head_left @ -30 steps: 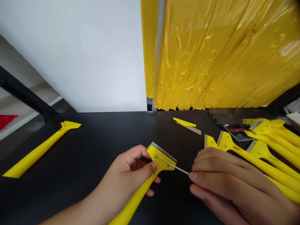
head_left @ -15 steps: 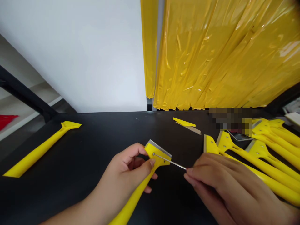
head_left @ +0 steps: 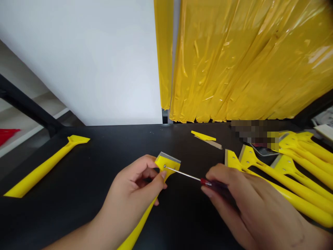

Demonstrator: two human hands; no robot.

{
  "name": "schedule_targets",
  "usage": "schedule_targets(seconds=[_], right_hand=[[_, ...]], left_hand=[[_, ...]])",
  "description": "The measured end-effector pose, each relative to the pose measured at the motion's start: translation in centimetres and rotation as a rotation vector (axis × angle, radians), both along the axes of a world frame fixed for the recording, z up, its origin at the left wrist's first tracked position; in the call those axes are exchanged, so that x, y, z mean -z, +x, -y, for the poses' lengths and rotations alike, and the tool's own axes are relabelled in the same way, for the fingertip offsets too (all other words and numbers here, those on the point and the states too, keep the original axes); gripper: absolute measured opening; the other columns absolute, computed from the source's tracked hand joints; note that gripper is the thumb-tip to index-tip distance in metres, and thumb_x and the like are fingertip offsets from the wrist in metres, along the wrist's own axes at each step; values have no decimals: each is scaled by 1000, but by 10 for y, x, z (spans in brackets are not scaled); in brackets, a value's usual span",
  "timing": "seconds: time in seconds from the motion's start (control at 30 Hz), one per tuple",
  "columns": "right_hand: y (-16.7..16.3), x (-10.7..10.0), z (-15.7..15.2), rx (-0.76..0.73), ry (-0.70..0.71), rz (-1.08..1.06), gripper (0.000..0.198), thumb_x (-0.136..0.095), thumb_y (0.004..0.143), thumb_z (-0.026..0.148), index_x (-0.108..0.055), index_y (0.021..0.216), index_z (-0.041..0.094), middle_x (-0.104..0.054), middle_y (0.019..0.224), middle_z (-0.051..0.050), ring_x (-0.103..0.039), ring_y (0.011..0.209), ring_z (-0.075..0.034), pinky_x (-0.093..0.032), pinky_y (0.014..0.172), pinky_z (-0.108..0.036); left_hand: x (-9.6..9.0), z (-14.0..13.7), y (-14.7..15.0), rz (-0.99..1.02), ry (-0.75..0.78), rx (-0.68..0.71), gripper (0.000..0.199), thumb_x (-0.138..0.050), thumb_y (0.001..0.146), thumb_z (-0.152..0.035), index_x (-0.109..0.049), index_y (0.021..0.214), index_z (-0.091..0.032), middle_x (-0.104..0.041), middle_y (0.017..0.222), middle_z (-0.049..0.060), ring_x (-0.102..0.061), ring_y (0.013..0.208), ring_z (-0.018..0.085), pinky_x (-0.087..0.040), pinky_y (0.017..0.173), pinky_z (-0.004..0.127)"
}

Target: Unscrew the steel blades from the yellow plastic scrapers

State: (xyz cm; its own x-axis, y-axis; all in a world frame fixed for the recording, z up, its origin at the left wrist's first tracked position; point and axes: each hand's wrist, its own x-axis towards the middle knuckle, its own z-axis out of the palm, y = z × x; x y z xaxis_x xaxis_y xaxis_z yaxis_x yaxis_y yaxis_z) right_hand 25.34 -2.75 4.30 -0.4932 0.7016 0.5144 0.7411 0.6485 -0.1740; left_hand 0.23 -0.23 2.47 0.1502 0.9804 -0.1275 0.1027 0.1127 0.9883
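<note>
My left hand [head_left: 137, 187] is closed around the head of a yellow scraper [head_left: 169, 164], thumb on its face near the screws. A metal blade [head_left: 170, 157] runs along the scraper's top edge, and its long handle slants down toward me. In my right hand [head_left: 249, 201] is a screwdriver [head_left: 205, 182] with a dark red handle, pinched between thumb and fingers. The shaft points left, and its tip meets the left screw [head_left: 164, 166] on the scraper head. My fingers hide much of the screwdriver's handle.
Several yellow scrapers [head_left: 281, 184] with blades lie at the right. Another scraper [head_left: 44, 170] lies at the left of the black table [head_left: 104, 156]. A yellow strip [head_left: 203, 135] rests by a thin blade-like piece [head_left: 210, 143]. Yellow plastic-wrapped material [head_left: 234, 62] and a white panel [head_left: 91, 62] stand behind.
The scraper and my left hand have shifted slightly left. My right hand's grip has opened a little, showing the red screwdriver handle; the tip stays at the left screw.
</note>
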Motion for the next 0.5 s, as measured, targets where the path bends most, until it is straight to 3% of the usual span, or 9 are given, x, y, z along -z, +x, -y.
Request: schedule_targets(seconds=[0.17,0.5], right_hand=[[1,2,-1,27,23,11,16,-42,113,31,-55,114,21,-73,84,-1,-72,65,-18,-51,57,-31],[-1,7,-2,21,-28,-7,16,-42,113,31,-54,108,22,-69,76,2,-69,57,-16,-49,51,-29]], left_hand=[[0,0,0,-27,36,-3,16,-77,92,-36,-67,86,-24,-68,83,-1,-69,75,19,-58,48,21],[1,-1,-1,-34,50,-3,17,-75,94,-35,-64,87,-24,-66,85,-1,-68,77,19,-58,49,22]])
